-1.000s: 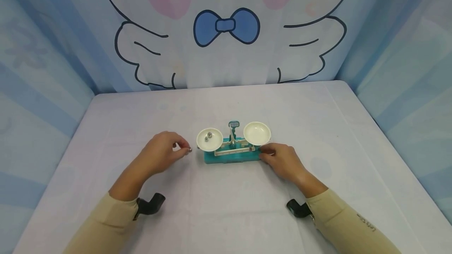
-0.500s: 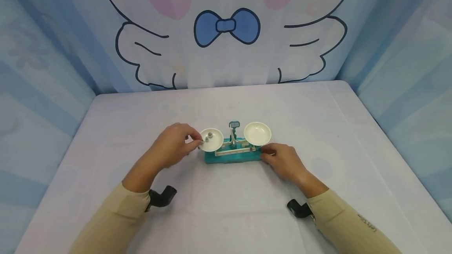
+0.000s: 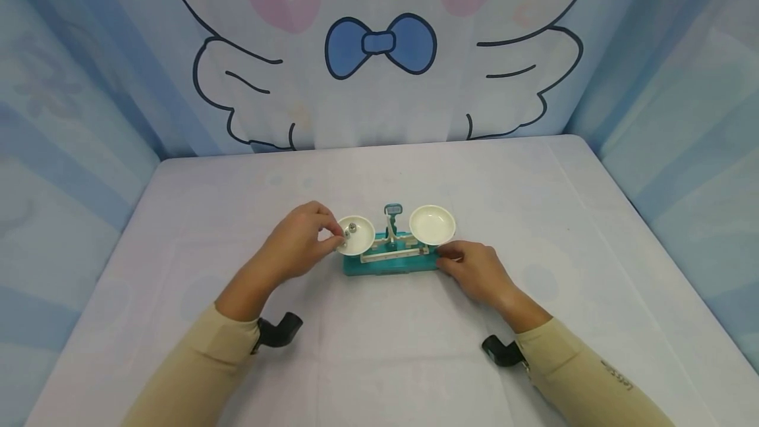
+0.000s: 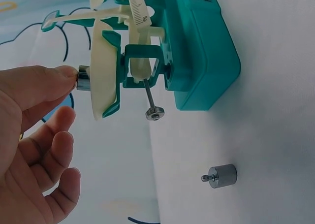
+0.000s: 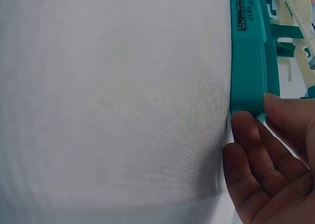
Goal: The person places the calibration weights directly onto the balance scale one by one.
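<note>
A small balance scale with a teal base (image 3: 391, 266) stands mid-table. My left hand (image 3: 301, 242) is at its left cream pan (image 3: 364, 240). In the left wrist view, thumb and finger pinch a small silver metal weight (image 4: 83, 78) at the pan's face. Small weights (image 3: 352, 227) sit in that pan, partly covered by my fingertips in the head view. Nothing lies in the right pan (image 3: 432, 225). At the base's right end my right hand (image 3: 474, 270) grips the edge, its thumb (image 5: 278, 108) on top and fingers at the end face.
One more knobbed metal weight (image 4: 223, 176) stands on the white tablecloth (image 3: 379, 341) near the base in the left wrist view. A threaded rod with a round nut (image 4: 154, 113) sticks out below the pan. Printed curtains (image 3: 379, 104) enclose the table's back and sides.
My left hand has moved right and away from me, bringing the metal weight from beside the scale to the left pan. The right hand keeps its hold on the base.
</note>
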`<state>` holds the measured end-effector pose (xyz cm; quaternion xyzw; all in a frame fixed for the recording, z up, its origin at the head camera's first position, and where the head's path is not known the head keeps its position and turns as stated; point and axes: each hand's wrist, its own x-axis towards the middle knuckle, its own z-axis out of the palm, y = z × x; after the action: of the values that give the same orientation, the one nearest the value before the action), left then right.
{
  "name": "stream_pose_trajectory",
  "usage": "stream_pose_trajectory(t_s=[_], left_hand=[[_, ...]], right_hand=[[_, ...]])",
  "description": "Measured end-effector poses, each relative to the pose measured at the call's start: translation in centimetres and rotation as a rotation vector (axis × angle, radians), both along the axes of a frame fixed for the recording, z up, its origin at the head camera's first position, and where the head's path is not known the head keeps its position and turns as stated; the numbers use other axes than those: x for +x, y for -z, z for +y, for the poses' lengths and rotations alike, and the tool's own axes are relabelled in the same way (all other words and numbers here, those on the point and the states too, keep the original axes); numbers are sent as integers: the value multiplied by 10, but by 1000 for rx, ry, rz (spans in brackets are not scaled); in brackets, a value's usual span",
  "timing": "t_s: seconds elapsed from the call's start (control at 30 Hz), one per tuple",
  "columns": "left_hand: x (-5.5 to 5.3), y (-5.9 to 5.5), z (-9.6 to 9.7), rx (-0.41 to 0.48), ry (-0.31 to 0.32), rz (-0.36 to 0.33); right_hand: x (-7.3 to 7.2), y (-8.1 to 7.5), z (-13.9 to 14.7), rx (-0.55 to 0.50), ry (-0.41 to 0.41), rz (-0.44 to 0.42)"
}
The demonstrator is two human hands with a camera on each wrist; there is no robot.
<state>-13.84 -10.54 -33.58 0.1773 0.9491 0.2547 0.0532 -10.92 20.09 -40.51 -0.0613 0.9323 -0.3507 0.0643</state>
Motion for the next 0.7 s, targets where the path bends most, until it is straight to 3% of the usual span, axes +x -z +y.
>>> stream_pose_trajectory(t_s=[0.7], left_hand=[[-2,5,3,-27,9,23]], right_hand=[[0,-1,-1,11,-1,1]])
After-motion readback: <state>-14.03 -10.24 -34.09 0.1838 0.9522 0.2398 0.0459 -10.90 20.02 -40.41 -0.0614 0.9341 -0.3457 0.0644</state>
